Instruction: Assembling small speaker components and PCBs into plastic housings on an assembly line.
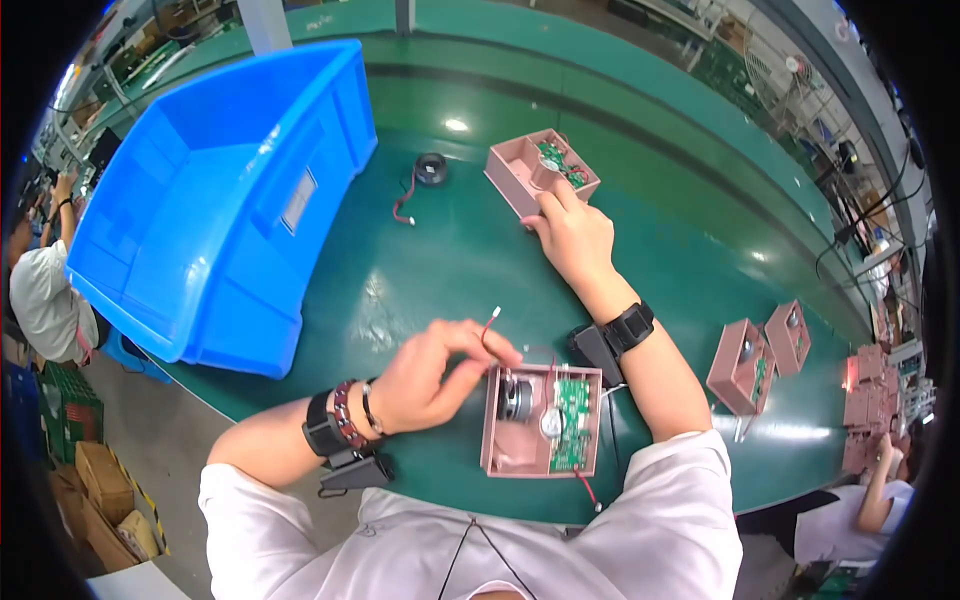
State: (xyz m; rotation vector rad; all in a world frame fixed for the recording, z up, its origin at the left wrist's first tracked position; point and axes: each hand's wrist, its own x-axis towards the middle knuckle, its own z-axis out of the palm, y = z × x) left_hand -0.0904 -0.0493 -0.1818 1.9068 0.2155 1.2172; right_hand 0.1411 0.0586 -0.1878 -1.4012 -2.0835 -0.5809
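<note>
My left hand (430, 375) is closed at the upper left corner of a pink open box (490, 440). A thin red wire (486, 330) with a white plug rises from its fingertips. Inside that box are a round black speaker (516, 398), blurred at its edge, a green circuit board (572, 425) and a small round silver part (551, 423). Another red wire (587, 488) hangs over the box's near edge. Farther off, my right hand (580, 240) grips the near wall of a second pink box (510, 180), which also holds a green board (560, 160).
A large blue bin (240, 250) stands at left on the green table (400, 280). Near it lies a loose speaker (431, 169) with a red lead. Two more pink boxes (735, 370) sit at right. Co-workers (50, 300) are at both sides, with stacked pink boxes (868, 405) far right.
</note>
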